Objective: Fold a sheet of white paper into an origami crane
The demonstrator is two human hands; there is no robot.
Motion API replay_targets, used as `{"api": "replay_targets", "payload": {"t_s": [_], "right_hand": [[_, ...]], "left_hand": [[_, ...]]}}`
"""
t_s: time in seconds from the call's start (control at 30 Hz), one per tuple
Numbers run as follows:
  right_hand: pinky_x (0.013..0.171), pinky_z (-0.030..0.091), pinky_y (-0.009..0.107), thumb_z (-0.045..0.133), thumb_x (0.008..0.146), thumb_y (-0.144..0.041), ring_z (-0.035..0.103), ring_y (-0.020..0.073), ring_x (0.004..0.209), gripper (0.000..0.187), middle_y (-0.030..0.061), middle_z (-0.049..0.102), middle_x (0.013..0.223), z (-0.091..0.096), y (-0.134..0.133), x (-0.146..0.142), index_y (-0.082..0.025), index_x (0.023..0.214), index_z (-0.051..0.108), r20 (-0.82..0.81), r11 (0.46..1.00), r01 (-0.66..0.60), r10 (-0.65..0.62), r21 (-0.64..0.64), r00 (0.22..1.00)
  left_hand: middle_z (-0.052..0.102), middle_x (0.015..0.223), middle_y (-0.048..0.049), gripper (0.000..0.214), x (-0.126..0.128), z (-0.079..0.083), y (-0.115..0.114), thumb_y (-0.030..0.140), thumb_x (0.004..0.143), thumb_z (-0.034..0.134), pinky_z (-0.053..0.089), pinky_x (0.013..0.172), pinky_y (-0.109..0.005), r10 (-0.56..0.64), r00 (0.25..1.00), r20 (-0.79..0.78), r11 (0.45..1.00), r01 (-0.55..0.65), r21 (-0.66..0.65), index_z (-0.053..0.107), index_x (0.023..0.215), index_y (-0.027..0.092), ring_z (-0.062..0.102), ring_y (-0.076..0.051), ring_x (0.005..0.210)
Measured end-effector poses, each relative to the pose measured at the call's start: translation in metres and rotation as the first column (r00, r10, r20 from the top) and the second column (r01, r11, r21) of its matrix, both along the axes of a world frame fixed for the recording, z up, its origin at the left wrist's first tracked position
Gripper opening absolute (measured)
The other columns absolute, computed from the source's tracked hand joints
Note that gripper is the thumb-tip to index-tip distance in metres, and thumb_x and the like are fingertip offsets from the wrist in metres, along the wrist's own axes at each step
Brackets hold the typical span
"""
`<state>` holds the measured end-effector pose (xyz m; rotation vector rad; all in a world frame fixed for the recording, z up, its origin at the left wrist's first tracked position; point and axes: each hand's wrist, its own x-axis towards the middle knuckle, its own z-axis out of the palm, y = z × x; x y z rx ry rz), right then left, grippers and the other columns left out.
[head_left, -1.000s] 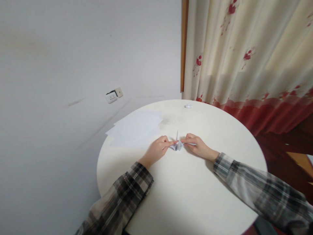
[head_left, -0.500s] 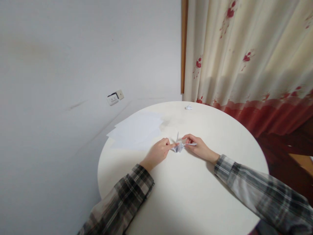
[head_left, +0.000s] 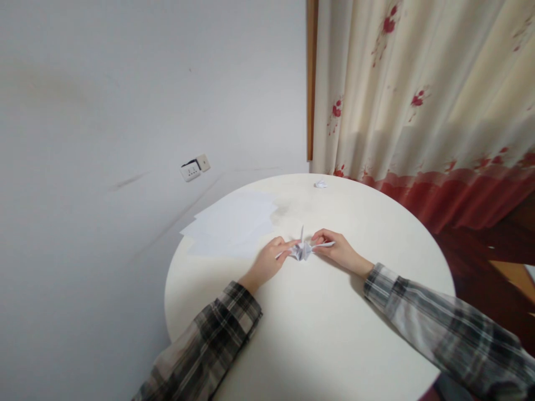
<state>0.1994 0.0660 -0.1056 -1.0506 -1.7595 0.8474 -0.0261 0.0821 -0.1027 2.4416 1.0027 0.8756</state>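
Observation:
A folded white paper crane stands on the round white table, between my two hands. One thin point of it sticks up, and a flap extends to either side. My left hand pinches the left flap between thumb and fingers. The right flap is gripped in my right hand, its tip showing past the fingers.
White paper sheets lie overlapped on the table's left side. A small folded paper piece rests near the far edge. Behind stand a wall with a socket and a flowered curtain.
My left hand has shifted from an extended finger pressing on the crane's middle to a pinch on its left flap. My right hand keeps its grip on the right flap.

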Motion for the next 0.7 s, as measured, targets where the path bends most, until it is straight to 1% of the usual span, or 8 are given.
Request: {"api": "replay_targets", "payload": {"t_s": [0.07, 0.17, 0.23, 0.3, 0.37, 0.47, 0.6, 0.7], "right_hand": [[0.058, 0.040, 0.024, 0.067, 0.067, -0.031, 0.051, 0.0110, 0.059, 0.026, -0.0016, 0.059, 0.067, -0.002, 0.002, 0.001, -0.016, 0.087, 0.059, -0.045, 0.998, 0.016, -0.019, -0.061, 0.999], [0.056, 0.040, 0.024, 0.072, 0.060, -0.034, 0.051, 0.0109, 0.056, 0.035, -0.0012, 0.061, 0.067, -0.005, 0.005, 0.002, -0.015, 0.086, 0.060, -0.134, 0.986, 0.046, -0.067, -0.159, 0.989], [0.057, 0.041, 0.025, 0.073, 0.057, -0.035, 0.053, 0.0112, 0.057, 0.038, -0.0006, 0.062, 0.067, -0.005, 0.006, 0.002, -0.015, 0.086, 0.059, -0.255, 0.973, 0.025, -0.084, -0.228, 0.963], [0.061, 0.043, 0.027, 0.073, 0.058, -0.036, 0.057, 0.0123, 0.060, 0.037, 0.0002, 0.063, 0.068, -0.004, 0.005, 0.001, -0.015, 0.085, 0.058, -0.378, 0.965, -0.022, -0.082, -0.262, 0.922], [0.065, 0.044, 0.029, 0.073, 0.059, -0.036, 0.059, 0.0134, 0.063, 0.033, 0.0008, 0.063, 0.068, -0.002, 0.004, 0.000, -0.015, 0.080, 0.058, -0.448, 0.965, -0.047, -0.077, -0.260, 0.891], [0.065, 0.043, 0.028, 0.074, 0.058, -0.034, 0.058, 0.0127, 0.063, 0.028, 0.0001, 0.063, 0.068, 0.001, 0.003, -0.002, -0.016, 0.073, 0.058, -0.484, 0.973, -0.034, -0.084, -0.229, 0.871], [0.061, 0.042, 0.025, 0.072, 0.062, -0.031, 0.056, 0.0110, 0.060, 0.024, -0.0019, 0.061, 0.066, 0.003, 0.000, -0.005, -0.017, 0.076, 0.059, -0.451, 0.985, -0.011, -0.070, -0.174, 0.890], [0.062, 0.042, 0.025, 0.067, 0.069, -0.030, 0.055, 0.0113, 0.063, 0.017, -0.0010, 0.061, 0.069, 0.005, -0.003, -0.009, -0.017, 0.078, 0.060, -0.342, 0.995, 0.013, -0.047, -0.103, 0.938]], "left_hand": [[0.055, 0.074, 0.0001, 0.043, 0.000, -0.001, 0.001, 0.022, 0.080, 0.054, 0.040, 0.066, -0.023, 0.097, 0.987, 0.129, 0.981, -0.073, -0.181, 0.051, 0.123, 0.019, 0.051, -0.013, 0.068], [0.059, 0.071, 0.0011, 0.056, 0.002, -0.003, 0.005, 0.026, 0.071, 0.063, 0.040, 0.059, -0.022, 0.246, 0.931, 0.271, 0.903, -0.118, -0.414, 0.048, 0.124, 0.014, 0.051, -0.011, 0.059], [0.061, 0.069, 0.0002, 0.058, 0.004, -0.003, 0.006, 0.028, 0.066, 0.067, 0.038, 0.054, -0.021, 0.324, 0.882, 0.343, 0.846, -0.108, -0.522, 0.052, 0.120, 0.011, 0.051, -0.010, 0.056], [0.063, 0.068, -0.0016, 0.056, 0.005, -0.002, 0.006, 0.032, 0.063, 0.069, 0.037, 0.052, -0.020, 0.398, 0.824, 0.402, 0.802, -0.100, -0.589, 0.057, 0.113, 0.010, 0.052, -0.011, 0.056], [0.065, 0.070, -0.0037, 0.049, 0.006, 0.000, 0.004, 0.036, 0.062, 0.070, 0.037, 0.052, -0.020, 0.446, 0.773, 0.450, 0.783, -0.093, -0.616, 0.062, 0.103, 0.010, 0.054, -0.011, 0.059], [0.067, 0.074, -0.0052, 0.043, 0.008, 0.004, -0.002, 0.040, 0.062, 0.070, 0.036, 0.054, -0.021, 0.449, 0.743, 0.496, 0.778, -0.052, -0.626, 0.065, 0.093, 0.011, 0.056, -0.012, 0.062], [0.066, 0.071, -0.0035, 0.039, 0.012, 0.009, -0.006, 0.040, 0.063, 0.069, 0.035, 0.056, -0.022, 0.415, 0.753, 0.511, 0.792, -0.022, -0.610, 0.064, 0.089, 0.012, 0.055, -0.012, 0.061], [0.066, 0.075, -0.0038, 0.038, 0.016, 0.011, -0.006, 0.041, 0.063, 0.069, 0.040, 0.062, -0.024, 0.355, 0.776, 0.522, 0.802, 0.034, -0.597, 0.063, 0.087, 0.013, 0.057, -0.015, 0.067]]}}
